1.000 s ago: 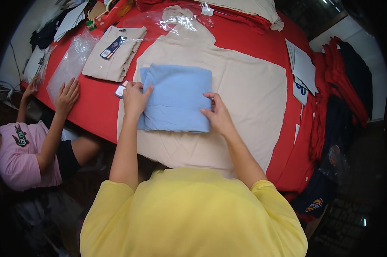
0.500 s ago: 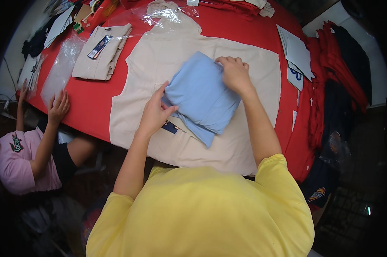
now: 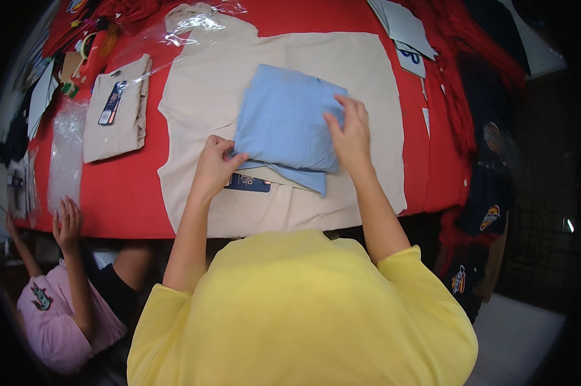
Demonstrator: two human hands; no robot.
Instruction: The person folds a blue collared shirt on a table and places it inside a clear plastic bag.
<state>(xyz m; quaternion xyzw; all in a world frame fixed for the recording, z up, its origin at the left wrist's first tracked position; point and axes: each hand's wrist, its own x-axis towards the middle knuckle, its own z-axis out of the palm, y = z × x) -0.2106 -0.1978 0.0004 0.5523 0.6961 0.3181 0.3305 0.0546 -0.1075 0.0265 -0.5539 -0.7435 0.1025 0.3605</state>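
Hands bracket the folded blue shirt (image 3: pixel 287 125) at frame centre. Left hand (image 3: pixel 213 168) pinches its lower-left corner; right hand (image 3: pixel 350 132) lies flat on its right edge.

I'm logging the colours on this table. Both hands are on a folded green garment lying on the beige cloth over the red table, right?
Not quite: the folded garment is light blue, not green. The head view shows the left hand at its lower left edge and the right hand on its right side, on the beige cloth over the red table.

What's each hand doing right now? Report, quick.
Left hand: fingers pinching the lower left edge of the folded light blue shirt.
Right hand: open, flat on the same shirt's right side.
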